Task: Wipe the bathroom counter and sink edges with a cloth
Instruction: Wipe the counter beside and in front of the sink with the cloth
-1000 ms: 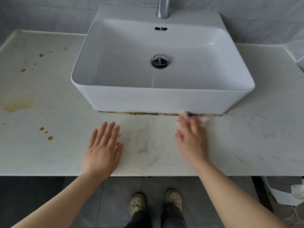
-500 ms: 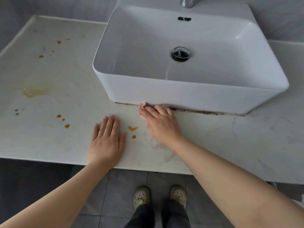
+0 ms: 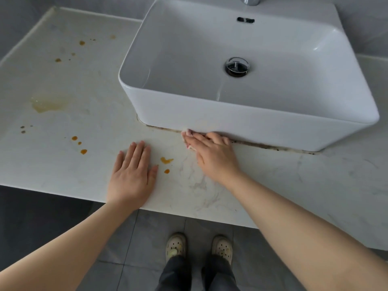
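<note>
A white rectangular sink (image 3: 247, 122) stands on a pale marble counter (image 3: 63, 169). A dark, grimy seam (image 3: 273, 146) runs along the foot of the sink's front wall. My right hand (image 3: 214, 156) lies flat against that seam, pressing a small white cloth (image 3: 186, 133) whose edge peeks out past the fingertips; most of the cloth is hidden under the hand. My left hand (image 3: 132, 175) rests flat on the counter near its front edge, fingers spread, holding nothing. Orange drops (image 3: 166, 160) lie between the two hands.
More orange spots (image 3: 81, 43) and a yellowish smear (image 3: 47, 103) mark the counter's left part. A chrome tap (image 3: 249, 0) rises behind the basin, with a drain (image 3: 237, 67) in its bottom. Grey wall tiles stand behind; my shoes (image 3: 175, 245) are on the grey floor below.
My right hand with the cloth slid left along the sink's base seam, from below the basin's middle to near its left front corner. The left hand stayed planted. The view shifted.
</note>
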